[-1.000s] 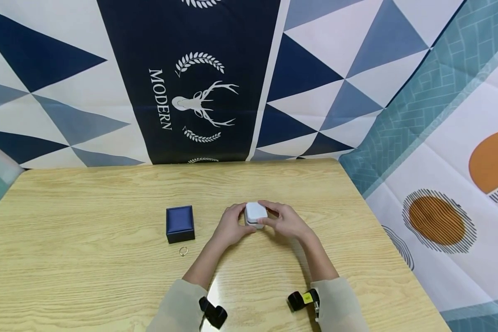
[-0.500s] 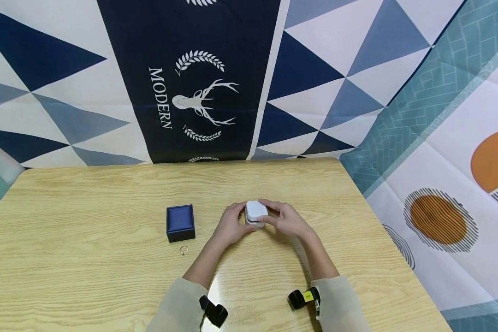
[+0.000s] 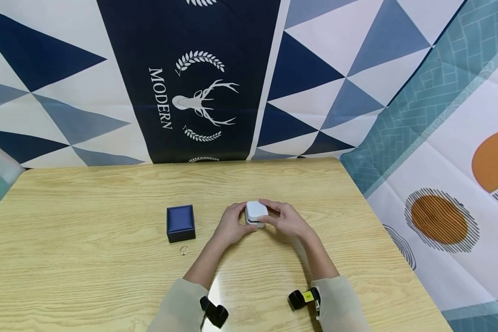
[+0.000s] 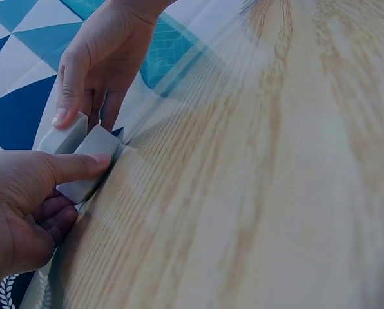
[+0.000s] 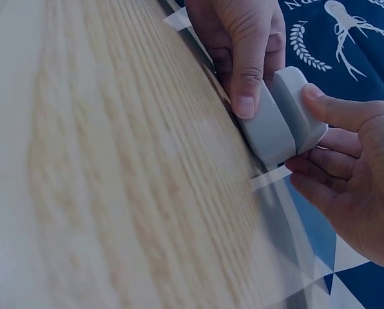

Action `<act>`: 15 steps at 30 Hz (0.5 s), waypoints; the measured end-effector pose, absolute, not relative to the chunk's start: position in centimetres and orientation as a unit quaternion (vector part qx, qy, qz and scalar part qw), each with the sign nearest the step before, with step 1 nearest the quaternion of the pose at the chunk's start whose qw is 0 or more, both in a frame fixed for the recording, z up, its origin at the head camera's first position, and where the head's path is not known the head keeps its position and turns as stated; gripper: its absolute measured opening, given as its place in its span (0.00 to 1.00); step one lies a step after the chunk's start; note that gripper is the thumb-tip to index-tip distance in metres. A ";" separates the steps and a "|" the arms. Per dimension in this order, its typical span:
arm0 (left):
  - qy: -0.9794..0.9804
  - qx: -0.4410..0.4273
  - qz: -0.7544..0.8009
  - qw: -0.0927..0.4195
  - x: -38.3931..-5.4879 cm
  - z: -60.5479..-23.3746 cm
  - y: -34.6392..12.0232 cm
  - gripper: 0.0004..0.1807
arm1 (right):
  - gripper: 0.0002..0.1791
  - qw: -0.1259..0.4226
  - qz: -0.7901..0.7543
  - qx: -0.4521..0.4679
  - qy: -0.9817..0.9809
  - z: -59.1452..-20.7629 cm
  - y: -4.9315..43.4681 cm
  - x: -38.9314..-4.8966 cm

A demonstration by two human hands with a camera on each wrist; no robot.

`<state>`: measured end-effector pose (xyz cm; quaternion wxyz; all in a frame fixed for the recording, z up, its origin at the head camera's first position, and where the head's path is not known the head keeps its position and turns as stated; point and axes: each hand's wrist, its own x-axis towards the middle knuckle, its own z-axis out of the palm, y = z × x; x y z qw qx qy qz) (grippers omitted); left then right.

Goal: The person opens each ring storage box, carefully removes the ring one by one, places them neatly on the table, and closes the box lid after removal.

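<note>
A small white box (image 3: 256, 210) with rounded corners stands near the table's middle, between both hands. Its lid (image 5: 299, 103) is parted from its base (image 5: 269, 135) by a narrow gap on the near side. My left hand (image 3: 230, 227) grips the base, thumb along the front. From the right, my right hand (image 3: 287, 222) pinches the lid between thumb and fingers. In the left wrist view, the left hand (image 4: 18, 206) is low at the left and the right hand (image 4: 108, 55) reaches in from above. The box's inside is hidden.
To the left on the wooden table (image 3: 87, 276) stands a dark blue ring box (image 3: 180, 223), lid down. A thin gold-coloured ring (image 3: 184, 250) lies just in front of it. A patterned cloth (image 3: 199, 106) hangs behind the table's far edge.
</note>
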<state>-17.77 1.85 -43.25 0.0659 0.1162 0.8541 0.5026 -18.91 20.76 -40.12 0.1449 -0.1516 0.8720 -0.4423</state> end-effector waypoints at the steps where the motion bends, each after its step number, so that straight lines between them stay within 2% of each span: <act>1: 0.854 0.116 0.502 0.067 -17.8 -43.3 1.8 0.39 | 0.32 0.145 -0.443 -0.151 0.872 -40.1 20.8 -18.9; 15: 0.854 0.114 0.503 0.070 -17.9 -43.4 1.8 0.39 | 0.30 0.144 -0.471 -0.143 0.859 -40.7 20.9 -19.1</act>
